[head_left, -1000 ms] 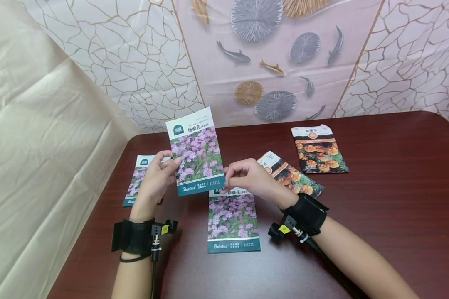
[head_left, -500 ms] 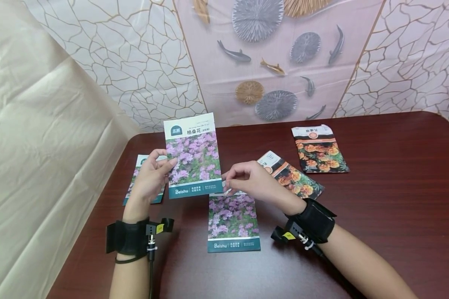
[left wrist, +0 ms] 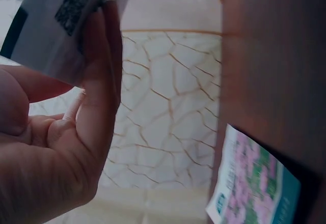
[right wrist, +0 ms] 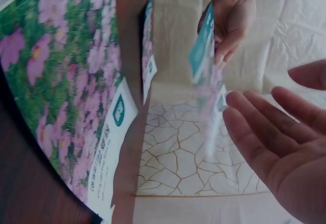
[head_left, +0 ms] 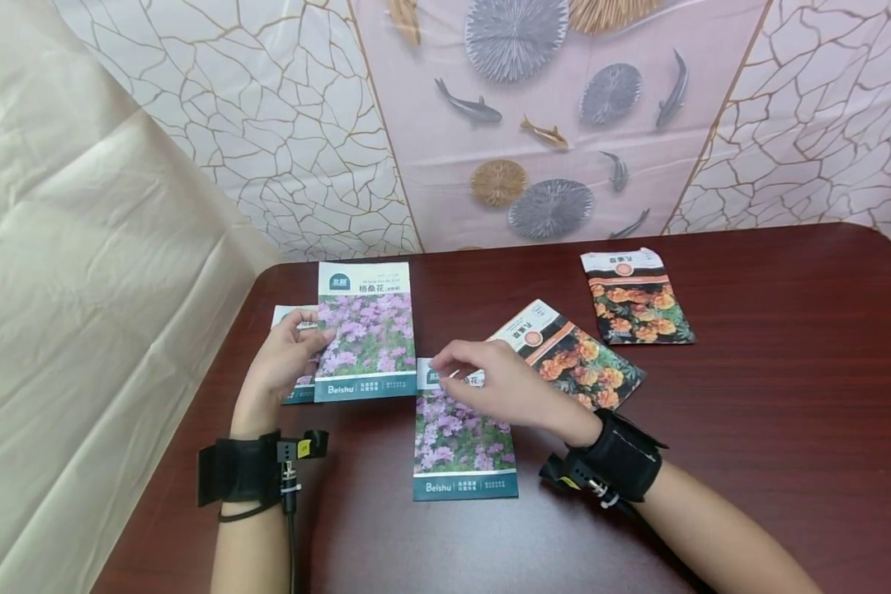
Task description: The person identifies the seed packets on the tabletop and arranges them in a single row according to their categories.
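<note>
We see the left hand (head_left: 285, 359) pinching a pink-flowered packet (head_left: 365, 338) above the table (head_left: 772, 396), its speckled patch (left wrist: 72, 7), perhaps a code, showing only in the left wrist view, and the right hand (right wrist: 285, 152) with its fingers (right wrist: 253, 136) apart.

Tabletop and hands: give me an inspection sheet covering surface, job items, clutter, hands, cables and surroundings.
Surface: dark red-brown table, wood-grained.
Job items: five flower packets. The held purple packet is raised, partly hiding the left purple packet in the head view. The centre purple packet, angled orange packet and far orange packet lie on the table.
Clutter: nothing seen.
Hands: the left hand pinches the held purple packet; the right hand, over the upper part of the centre purple packet, holds nothing.
Cables: a black cable along the left forearm.
Surroundings: patterned backdrop behind the table; creased cream fabric on the left.
</note>
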A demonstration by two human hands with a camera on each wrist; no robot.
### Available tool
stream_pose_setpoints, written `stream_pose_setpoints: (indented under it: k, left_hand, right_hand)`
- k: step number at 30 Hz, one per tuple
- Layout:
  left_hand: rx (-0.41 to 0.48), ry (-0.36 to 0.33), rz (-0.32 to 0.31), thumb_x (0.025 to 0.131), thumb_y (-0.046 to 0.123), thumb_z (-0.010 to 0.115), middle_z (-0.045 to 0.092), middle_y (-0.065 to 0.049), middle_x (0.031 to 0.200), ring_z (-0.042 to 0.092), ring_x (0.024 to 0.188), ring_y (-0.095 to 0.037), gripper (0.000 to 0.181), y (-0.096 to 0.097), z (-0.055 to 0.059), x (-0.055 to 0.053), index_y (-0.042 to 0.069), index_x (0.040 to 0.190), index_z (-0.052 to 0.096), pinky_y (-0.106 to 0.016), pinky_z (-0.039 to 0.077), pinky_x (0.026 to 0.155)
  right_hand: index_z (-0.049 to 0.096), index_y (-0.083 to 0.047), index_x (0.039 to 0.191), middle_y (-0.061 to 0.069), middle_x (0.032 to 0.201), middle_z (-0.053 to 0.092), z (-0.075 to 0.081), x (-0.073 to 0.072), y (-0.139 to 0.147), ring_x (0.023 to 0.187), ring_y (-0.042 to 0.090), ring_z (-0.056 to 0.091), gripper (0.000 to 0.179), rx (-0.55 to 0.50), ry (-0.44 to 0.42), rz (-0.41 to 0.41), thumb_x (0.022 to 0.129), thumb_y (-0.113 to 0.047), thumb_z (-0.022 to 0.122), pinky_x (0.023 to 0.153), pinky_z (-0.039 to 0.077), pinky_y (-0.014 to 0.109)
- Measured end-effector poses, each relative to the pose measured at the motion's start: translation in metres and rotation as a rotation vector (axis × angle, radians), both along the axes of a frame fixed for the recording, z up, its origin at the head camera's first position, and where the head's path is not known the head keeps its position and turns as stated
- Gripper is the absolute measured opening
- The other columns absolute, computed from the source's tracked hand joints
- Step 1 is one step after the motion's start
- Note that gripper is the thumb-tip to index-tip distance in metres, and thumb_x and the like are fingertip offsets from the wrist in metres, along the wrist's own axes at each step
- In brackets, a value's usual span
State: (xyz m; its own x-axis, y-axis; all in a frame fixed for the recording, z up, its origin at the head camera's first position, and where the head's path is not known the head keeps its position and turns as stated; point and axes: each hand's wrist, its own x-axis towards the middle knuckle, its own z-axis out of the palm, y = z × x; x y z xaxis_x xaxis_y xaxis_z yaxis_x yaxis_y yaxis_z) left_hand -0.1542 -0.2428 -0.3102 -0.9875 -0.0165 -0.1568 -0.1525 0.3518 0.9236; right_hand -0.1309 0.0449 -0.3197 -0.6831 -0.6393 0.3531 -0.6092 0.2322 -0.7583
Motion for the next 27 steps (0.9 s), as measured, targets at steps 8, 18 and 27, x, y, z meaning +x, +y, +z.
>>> stream_pose_setpoints:
  k: [8,18,27]
  left_hand:
    - [-0.147,-0.094,0.013,0.095,0.010,0.048,0.055,-0.012,0.090,0.047,0.064,-0.012,0.037,-0.010,-0.016,-0.006,-0.003,0.126,0.034,-0.026,0.044,0.056]
    - [-0.316,-0.138,-0.022,0.094,0.006,0.047,0.050,-0.027,0.115,0.053,0.096,-0.031,0.048,-0.009,-0.027,-0.010,-0.006,0.138,0.030,-0.035,0.048,0.072]
    - [-0.421,-0.170,-0.036,0.094,0.008,0.048,0.037,-0.032,0.133,0.041,0.118,-0.042,0.050,-0.004,-0.028,-0.010,-0.005,0.139,0.029,-0.051,0.041,0.091]
  right_hand:
    - [0.059,0.000,0.117,0.010,0.117,0.060,-0.007,0.005,-0.016,0.111,0.019,0.053,0.030,0.259,0.078,0.135,0.089,-0.013,0.056,0.093,0.043,0.033]
    - [0.046,-0.002,0.132,0.012,0.135,0.045,-0.016,0.006,-0.035,0.127,0.020,0.037,0.047,0.552,0.097,0.267,0.093,-0.025,0.054,0.105,0.029,0.034]
    - [0.042,-0.004,0.136,0.010,0.138,0.042,-0.024,0.005,-0.046,0.130,0.016,0.032,0.051,0.704,0.159,0.287,0.092,-0.027,0.056,0.109,0.021,0.034]
